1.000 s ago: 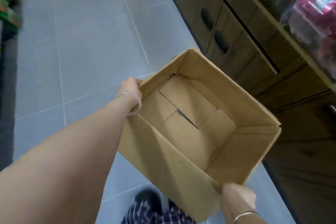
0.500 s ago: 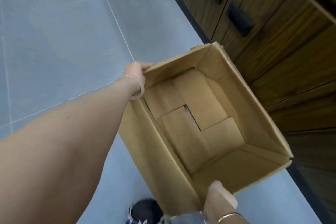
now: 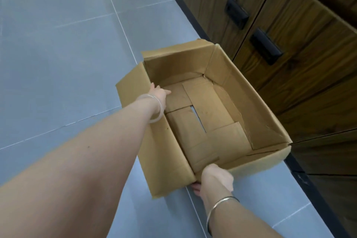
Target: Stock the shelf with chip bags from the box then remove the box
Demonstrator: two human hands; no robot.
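Observation:
An open brown cardboard box (image 3: 257, 114) lies low over the grey floor beside the wooden cabinet. Nothing is inside it; its folded bottom flaps show, with a narrow gap in the middle. My left hand (image 3: 157, 92) holds the box's left wall near the far corner, thumb inside and fingers hidden outside. My right hand (image 3: 216, 178) grips the near wall at its left corner, fingers curled under the edge. No chip bags are in view.
A dark wooden cabinet (image 3: 301, 48) with two black handles (image 3: 265, 46) runs along the right, close to the box's right wall. Grey floor tiles (image 3: 58, 54) spread to the left and in front.
The box has gone down toward the floor and levelled out next to the cabinet. Both hands went down with it, keeping their hold on the walls. The shelf contents have left the view.

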